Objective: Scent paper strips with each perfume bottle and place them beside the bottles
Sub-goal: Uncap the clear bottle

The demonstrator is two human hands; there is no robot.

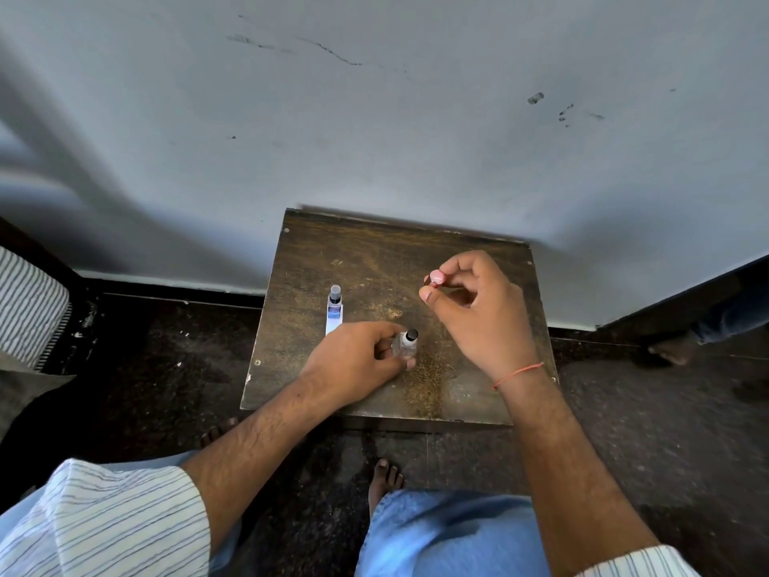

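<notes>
A small clear perfume bottle with a dark spray nozzle stands upright near the middle of the brown wooden table. My left hand wraps around its left side and base. Up and to the right, my right hand pinches the bottle's pink cap between thumb and fingers, held above the table. A taller slim bottle with a grey top stands at the table's left. A white paper strip lies against it, partly hidden by the slim bottle.
The small table stands against a grey wall. Dark floor surrounds it. My bare foot and blue-jeaned knees sit just below the table's front edge. Another person's foot shows at the far right, striped cloth at far left.
</notes>
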